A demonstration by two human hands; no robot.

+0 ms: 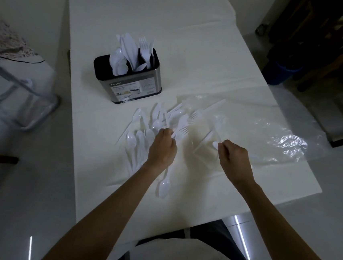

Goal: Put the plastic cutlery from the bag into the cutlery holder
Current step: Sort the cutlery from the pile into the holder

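Observation:
A steel cutlery holder with a black rim stands on the white table, with white plastic knives, forks and spoons upright in it. Loose white cutlery lies in a heap in front of it. My left hand is over the heap, its fingers curled and pinching a white fork. My right hand pinches a white spoon by its handle. The clear plastic bag lies flat to the right, crumpled at its far end. One spoon lies alone near my left wrist.
The table has a front edge close to my body and a right edge past the bag. A clear container sits on the floor at left. A blue bin and dark wooden furniture stand at right.

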